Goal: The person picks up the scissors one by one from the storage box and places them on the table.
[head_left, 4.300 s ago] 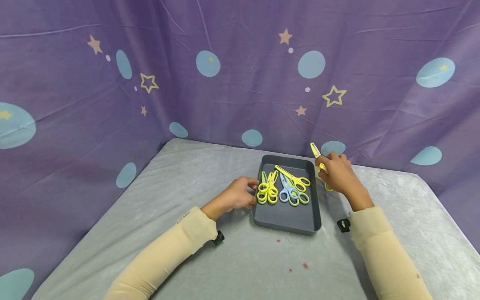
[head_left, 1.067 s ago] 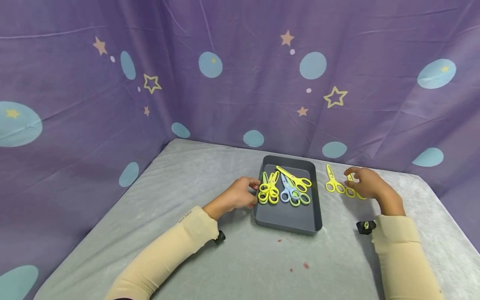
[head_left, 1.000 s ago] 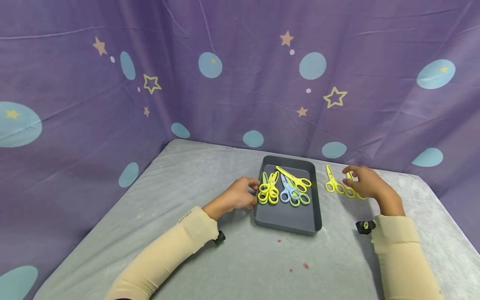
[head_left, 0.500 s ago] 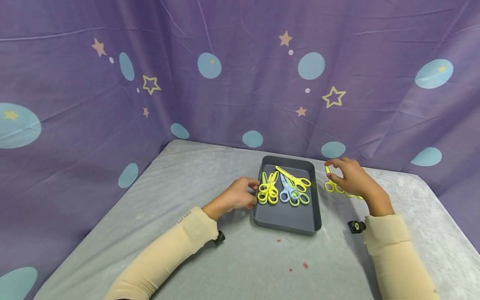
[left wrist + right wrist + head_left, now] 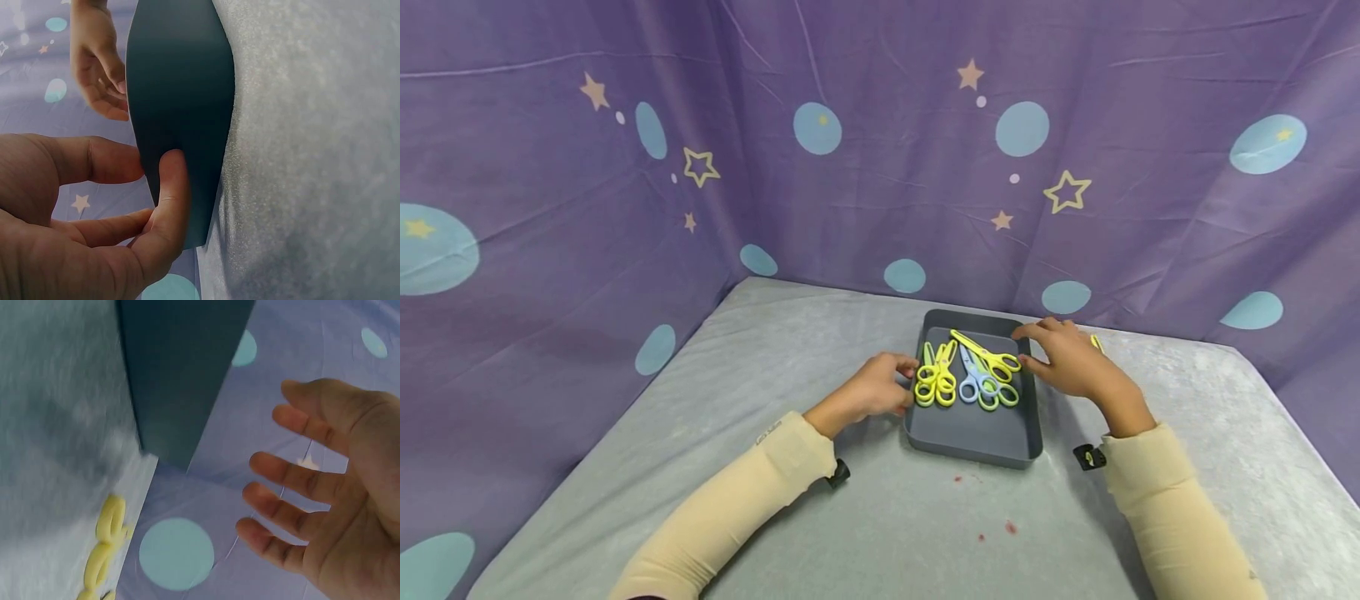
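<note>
Head view shows me the left hand (image 5: 871, 387) pinching the left wall of the tray (image 5: 973, 429); the right hand (image 5: 1067, 360), fingers spread, hovers by its right rim. Blue scissors (image 5: 973, 372) and yellow scissors (image 5: 942, 366) lie inside it; more yellow scissors (image 5: 107, 538) lie right of it.

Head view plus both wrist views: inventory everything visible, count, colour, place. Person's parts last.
tray: one, dark grey, on table
blue scissors: one, light blue, in tray
yellow scissors: at least two, yellow, in tray
green scissors: at least one, green, in tray, overlapped
loose yellow scissors: count unclear, yellow, right of tray
table: one, grey, beneath tray
red marks: several, red, on table
backdrop: patterned purple, around table
wrist devices: two, black, at wrists
sleeves: two, cream, forearms
left hand: one, bare, gripping tray's left wall
right hand: one, bare, by tray's right rim
</note>
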A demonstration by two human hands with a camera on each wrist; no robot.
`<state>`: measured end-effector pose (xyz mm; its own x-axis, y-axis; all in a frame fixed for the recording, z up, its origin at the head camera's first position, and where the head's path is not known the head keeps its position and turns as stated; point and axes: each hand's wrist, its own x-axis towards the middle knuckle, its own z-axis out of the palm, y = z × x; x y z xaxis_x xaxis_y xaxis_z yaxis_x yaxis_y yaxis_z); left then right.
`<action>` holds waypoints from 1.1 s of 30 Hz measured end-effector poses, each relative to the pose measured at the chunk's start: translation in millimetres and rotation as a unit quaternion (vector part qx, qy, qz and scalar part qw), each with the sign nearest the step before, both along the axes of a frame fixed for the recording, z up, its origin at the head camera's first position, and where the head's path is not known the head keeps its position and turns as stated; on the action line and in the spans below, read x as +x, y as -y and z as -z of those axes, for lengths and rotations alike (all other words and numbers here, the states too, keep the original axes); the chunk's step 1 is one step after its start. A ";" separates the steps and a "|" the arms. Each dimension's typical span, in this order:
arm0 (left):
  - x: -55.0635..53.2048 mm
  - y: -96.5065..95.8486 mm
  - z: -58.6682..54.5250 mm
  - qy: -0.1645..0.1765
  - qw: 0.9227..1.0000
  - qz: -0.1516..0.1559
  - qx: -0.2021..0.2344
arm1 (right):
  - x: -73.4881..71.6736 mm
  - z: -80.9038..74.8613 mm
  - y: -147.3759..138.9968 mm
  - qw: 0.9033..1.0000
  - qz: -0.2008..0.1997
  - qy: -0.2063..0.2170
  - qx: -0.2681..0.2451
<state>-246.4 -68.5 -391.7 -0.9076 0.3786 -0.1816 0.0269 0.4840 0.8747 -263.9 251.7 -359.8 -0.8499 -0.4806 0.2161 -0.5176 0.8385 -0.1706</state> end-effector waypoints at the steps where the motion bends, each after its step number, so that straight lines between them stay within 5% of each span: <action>1: 0.0 -0.2 -0.1 -0.001 1.000 0.000 -0.001 | 0.3 0.7 3.0 1.000 -0.002 -0.003 0.005; 12: 0.9 -1.0 -1.7 0.001 1.000 0.002 -0.007 | 2.1 11.6 22.2 0.998 -0.056 -0.009 0.007; 33: 0.3 0.1 -0.3 -0.003 1.000 0.003 -0.007 | 1.5 11.8 47.0 0.994 -0.090 0.011 0.053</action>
<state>-246.1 -68.7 -391.4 -0.9067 0.3809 -0.1812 0.0347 0.4955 0.8679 -262.4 204.7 -371.6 -0.7519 -0.6445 0.1387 -0.6581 0.7466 -0.0981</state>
